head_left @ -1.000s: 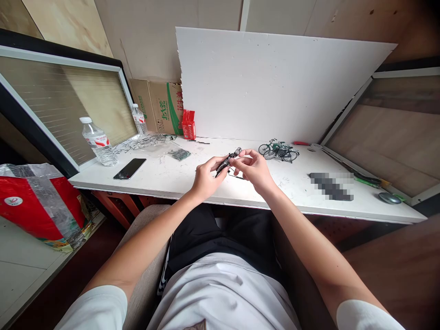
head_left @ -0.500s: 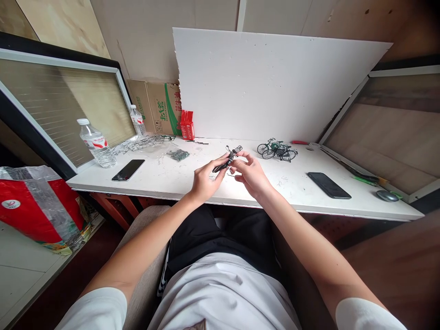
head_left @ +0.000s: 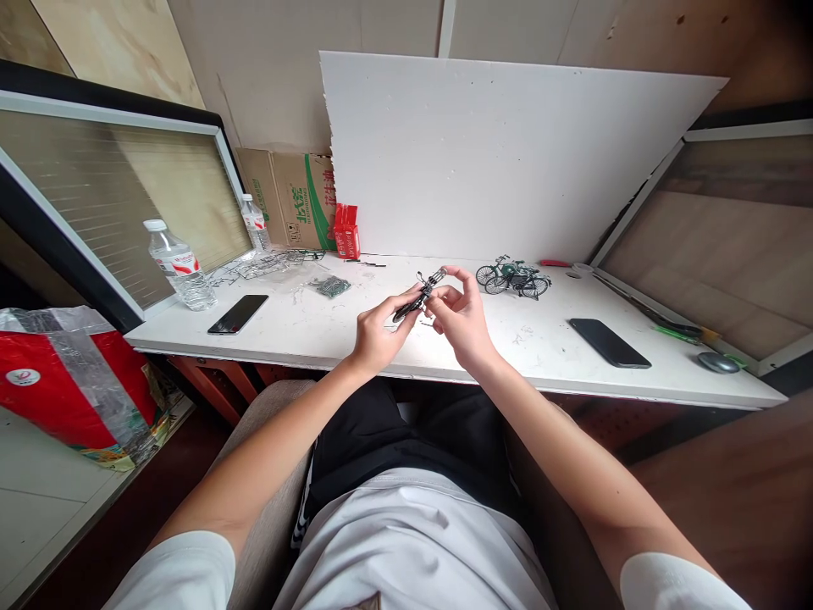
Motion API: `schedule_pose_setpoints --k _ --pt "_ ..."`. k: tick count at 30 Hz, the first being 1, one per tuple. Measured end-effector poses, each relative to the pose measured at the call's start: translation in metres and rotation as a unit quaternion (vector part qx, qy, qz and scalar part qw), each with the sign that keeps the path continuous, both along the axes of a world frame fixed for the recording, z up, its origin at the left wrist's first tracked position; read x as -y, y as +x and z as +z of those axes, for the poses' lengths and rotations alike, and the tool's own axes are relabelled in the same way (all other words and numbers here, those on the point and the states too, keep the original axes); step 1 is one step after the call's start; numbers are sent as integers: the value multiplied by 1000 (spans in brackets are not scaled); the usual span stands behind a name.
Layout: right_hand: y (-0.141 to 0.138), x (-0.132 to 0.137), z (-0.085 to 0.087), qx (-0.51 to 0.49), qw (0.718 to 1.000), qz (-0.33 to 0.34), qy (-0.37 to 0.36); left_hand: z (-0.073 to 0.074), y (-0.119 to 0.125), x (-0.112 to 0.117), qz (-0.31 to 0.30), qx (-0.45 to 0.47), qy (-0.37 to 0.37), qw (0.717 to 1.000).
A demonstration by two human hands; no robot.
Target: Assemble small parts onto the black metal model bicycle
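Note:
Over the middle of the white table (head_left: 330,335), both my hands hold a small dark metal model part (head_left: 419,296) that looks like a bicycle frame piece. My left hand (head_left: 379,329) grips its lower end with closed fingers. My right hand (head_left: 461,312) pinches its upper end between thumb and forefinger. A finished green model bicycle (head_left: 513,277) stands on the table just right of my hands.
One black phone (head_left: 238,313) lies at the left and another (head_left: 608,342) at the right. Two water bottles (head_left: 179,265), wire parts (head_left: 267,263), a small parts bag (head_left: 330,286), a red box (head_left: 346,230) and a cardboard carton (head_left: 295,199) stand at the back left. A white board (head_left: 508,152) leans behind.
My right hand has shifted its pinch up to the top end of the part, and the part has tilted a little between my fingers. Nothing else on the table moved.

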State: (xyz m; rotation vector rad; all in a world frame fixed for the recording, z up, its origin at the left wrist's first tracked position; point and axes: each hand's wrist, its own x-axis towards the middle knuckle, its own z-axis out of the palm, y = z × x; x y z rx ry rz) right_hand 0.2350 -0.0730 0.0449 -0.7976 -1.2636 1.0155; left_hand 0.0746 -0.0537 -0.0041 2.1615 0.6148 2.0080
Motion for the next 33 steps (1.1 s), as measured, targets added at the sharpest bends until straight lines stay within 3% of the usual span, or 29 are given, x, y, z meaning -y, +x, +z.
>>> schedule_pose_setpoints --k 7,19,26,33 --pt "-2 0 -7 63 994 -29 81 -1 0 0 21 15 -22 999" --pt "-10 9 -3 -5 1000 -8 3 -2 0 1 5 19 -8 1000" --pt "-15 13 -5 -3 999 -21 32 -1 0 2 44 23 -22 999" --pt "-17 14 -7 -24 999 -14 42 0 1 4 33 36 -16 999"
